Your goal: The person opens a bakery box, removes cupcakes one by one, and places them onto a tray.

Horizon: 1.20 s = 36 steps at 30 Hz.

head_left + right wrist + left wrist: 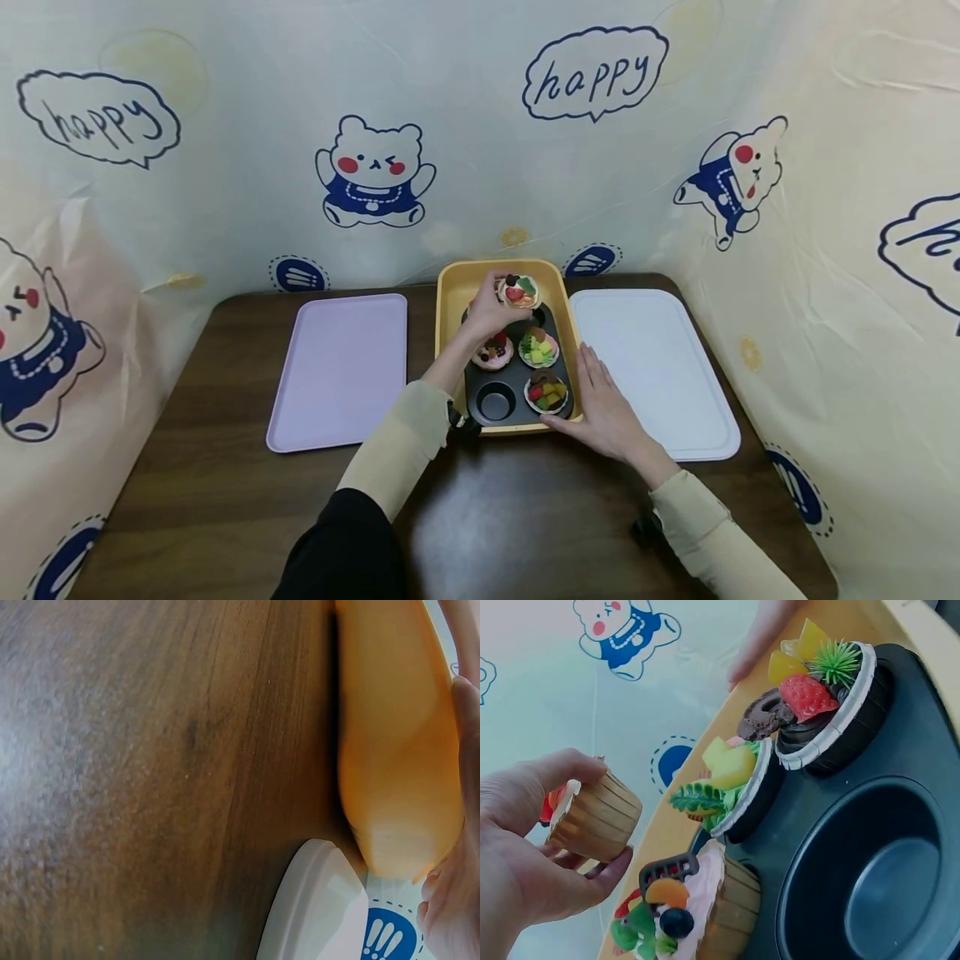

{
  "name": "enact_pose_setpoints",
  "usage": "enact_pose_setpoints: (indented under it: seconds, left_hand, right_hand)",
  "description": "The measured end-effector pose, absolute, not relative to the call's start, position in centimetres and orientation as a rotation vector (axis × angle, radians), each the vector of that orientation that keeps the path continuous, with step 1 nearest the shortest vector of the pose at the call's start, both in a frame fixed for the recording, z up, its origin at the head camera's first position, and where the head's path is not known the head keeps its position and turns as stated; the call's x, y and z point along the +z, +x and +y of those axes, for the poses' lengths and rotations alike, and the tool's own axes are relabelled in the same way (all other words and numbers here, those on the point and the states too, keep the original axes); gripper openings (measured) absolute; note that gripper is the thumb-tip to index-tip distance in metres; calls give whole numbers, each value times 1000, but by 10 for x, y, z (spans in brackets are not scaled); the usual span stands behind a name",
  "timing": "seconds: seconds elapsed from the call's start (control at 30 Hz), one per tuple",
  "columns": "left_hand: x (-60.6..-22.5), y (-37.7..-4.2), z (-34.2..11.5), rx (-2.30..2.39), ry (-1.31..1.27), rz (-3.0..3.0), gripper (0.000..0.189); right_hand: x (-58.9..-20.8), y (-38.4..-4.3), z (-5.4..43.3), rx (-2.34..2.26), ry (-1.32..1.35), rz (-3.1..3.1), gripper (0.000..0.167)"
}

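My left hand [489, 318] grips a toy cupcake [517, 292] with fruit on top, lifted over the far end of a dark muffin tin [517, 392]. In the left wrist view this cupcake [596, 821] has a tan pleated cup, pinched between thumb and fingers. The tin sits in a yellow tray [450, 283]. A pink-topped cupcake [492, 353], one with green and yellow pieces [538, 347] and a chocolate one [546, 392] stand in its cups. My right hand [600, 408] rests with straight fingers along the yellow tray's right side, thumb at the near corner.
A lilac tray [337, 375] lies left of the yellow tray, and a white tray [652, 367] lies right, close beside it. All are on a dark wooden table [225, 500]. A printed cloth [480, 167] hangs behind the table.
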<state>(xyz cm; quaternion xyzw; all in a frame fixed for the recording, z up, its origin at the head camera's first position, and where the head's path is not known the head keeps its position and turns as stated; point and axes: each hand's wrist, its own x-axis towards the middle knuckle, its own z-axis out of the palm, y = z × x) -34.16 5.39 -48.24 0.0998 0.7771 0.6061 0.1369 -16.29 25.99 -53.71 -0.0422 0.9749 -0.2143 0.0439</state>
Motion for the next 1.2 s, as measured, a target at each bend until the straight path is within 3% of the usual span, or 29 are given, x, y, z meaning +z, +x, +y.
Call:
enact_pose_setpoints:
  seconds: [1.2]
  left_hand:
    - [-484, -305, -42, 1914, 291, 2201, 83]
  right_hand:
    - [-539, -163, 257, -703, -99, 2966, 138]
